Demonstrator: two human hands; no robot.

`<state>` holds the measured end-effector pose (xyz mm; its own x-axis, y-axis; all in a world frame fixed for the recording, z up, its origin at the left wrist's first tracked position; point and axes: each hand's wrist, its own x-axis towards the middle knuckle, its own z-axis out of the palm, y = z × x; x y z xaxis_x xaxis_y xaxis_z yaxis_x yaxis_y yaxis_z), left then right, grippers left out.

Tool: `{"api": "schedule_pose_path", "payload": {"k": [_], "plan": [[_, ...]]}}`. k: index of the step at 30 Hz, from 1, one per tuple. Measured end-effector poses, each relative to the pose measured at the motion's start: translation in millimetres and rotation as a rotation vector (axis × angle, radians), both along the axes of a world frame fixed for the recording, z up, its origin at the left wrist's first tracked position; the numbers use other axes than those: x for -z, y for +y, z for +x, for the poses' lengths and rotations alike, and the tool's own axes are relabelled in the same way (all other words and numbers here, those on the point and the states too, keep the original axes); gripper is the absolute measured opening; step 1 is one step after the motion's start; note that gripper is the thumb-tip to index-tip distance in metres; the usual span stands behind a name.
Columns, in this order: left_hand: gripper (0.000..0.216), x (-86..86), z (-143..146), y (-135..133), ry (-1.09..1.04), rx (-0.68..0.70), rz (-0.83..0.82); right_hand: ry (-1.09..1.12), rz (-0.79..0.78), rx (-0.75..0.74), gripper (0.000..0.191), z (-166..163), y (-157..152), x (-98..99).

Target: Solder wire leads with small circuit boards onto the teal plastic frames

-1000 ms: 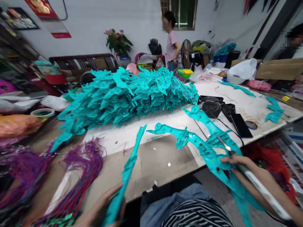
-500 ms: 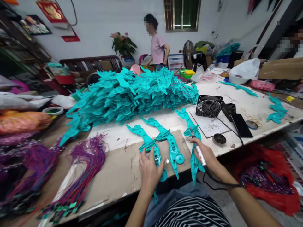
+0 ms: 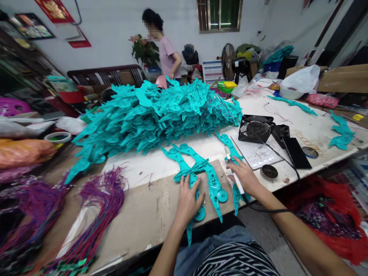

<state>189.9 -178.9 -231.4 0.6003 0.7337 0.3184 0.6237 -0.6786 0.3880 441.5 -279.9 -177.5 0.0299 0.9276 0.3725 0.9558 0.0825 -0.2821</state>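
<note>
My left hand [image 3: 189, 199] lies with fingers spread over the leftmost turquoise plastic part [image 3: 178, 159], which covers some of that part. Just right of it, a second turquoise part [image 3: 213, 177] lies with its round disc near the table edge; their crosspieces meet or overlap. In my right hand [image 3: 244, 176] is a soldering iron [image 3: 238, 183], gripped by its white handle, tip pointing up and away. Beneath that hand a third turquoise part [image 3: 227, 142] is partly hidden.
A big heap of turquoise parts [image 3: 161, 115] fills the table's far side. Bundled purple-red wires [image 3: 106, 199] lie left. A black fan [image 3: 255, 128], a phone-like black slab [image 3: 297, 152] and a round tin [image 3: 268, 171] sit right. A person [image 3: 168, 53] is behind the heap.
The leftmost part has shifted right, closer to the middle one, with my left hand on it. My right hand and the iron have risen slightly away from me. The person behind moved left.
</note>
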Motion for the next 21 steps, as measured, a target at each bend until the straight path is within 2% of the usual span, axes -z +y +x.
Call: {"api": "schedule_pose_path", "payload": {"k": [2, 4, 6, 8, 10, 12, 14, 16, 18, 19, 21], "plan": [[0.045, 1.5, 7, 1, -0.007, 0.034, -0.011, 0.050, -0.015, -0.177, 0.033, -14, 7, 6.7], [0.046, 4.1, 10, 0, -0.012, 0.032, -0.025, 0.066, -0.080, -0.265, 0.039, -30, 12, 13.9], [0.047, 2.5, 7, 2, -0.060, -0.001, -0.026, 0.071, -0.108, -0.244, 0.039, -44, 14, 21.2], [0.044, -11.6, 6, 15, -0.182, -0.063, 0.016, 0.086, -0.080, -0.190, 0.038, -53, 14, 27.7], [0.042, -44.3, 10, 45, -0.333, -0.167, 0.115, 0.106, -0.041, -0.170, 0.037, -56, 15, 32.6], [0.050, -93.2, 23, 90, -0.401, -0.288, 0.249, 0.126, -0.019, -0.175, 0.037, -57, 15, 35.4], [0.062, -147.1, 44, 142, -0.354, -0.417, 0.344, 0.144, -0.011, -0.182, 0.036, -56, 15, 36.7], [0.069, -192.8, 67, 188, -0.184, -0.456, 0.353, 0.160, -0.010, -0.183, 0.034, -55, 16, 37.4], [0.073, -222.3, 87, 221, 0.051, -0.409, 0.305, 0.175, -0.011, -0.181, 0.032, -55, 16, 38.1], [0.073, -230.5, 94, 232, 0.159, -0.399, 0.254, 0.179, -0.010, -0.179, 0.032, -55, 16, 38.6], [0.070, -236.4, 101, 243, 0.291, -0.382, 0.178, 0.177, -0.001, -0.174, 0.031, -55, 16, 39.6]]}}
